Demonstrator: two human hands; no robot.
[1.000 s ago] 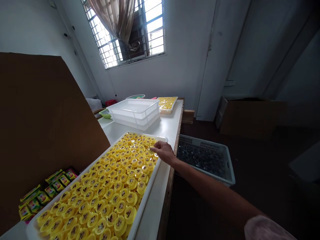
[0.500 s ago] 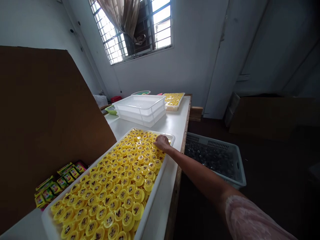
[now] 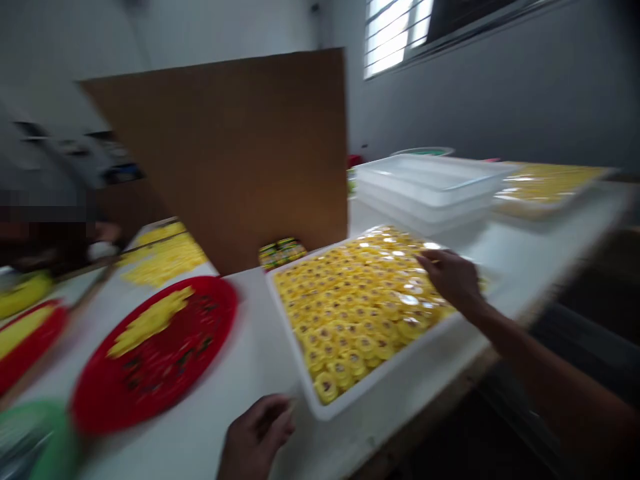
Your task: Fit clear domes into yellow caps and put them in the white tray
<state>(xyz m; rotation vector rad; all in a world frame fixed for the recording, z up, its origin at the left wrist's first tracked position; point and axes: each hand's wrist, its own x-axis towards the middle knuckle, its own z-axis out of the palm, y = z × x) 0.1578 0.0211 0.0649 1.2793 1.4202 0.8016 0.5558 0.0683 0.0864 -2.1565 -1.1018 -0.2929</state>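
A white tray (image 3: 345, 403) on the table is filled with rows of small round yellow plastic pieces (image 3: 353, 330), each with a dark printed picture on top. Over the tray's right side is my right hand (image 3: 453, 277), its fingers curled at the pieces; whatever they pinch is hidden. In front of the tray's near left corner, my left hand (image 3: 257, 437) is closed, thumb against fingers. Something small and pale seems to show at its fingertips, too blurred to name. Left of it lies a red round tray (image 3: 170, 393) with yellow pieces and small dark-coloured bits.
Stacked white bins (image 3: 425, 190) and another tray of yellow pieces (image 3: 555, 183) stand farther back. A brown cardboard panel (image 3: 240, 153) rises behind the table. Small printed packets (image 3: 283, 252) lie at its foot. At far left are a green basin (image 3: 50, 433) and a co-worker's hand (image 3: 107, 233).
The view has swung left and blurred, bringing the red tray and my left hand into sight. My right hand stays over the right side of the filled tray.
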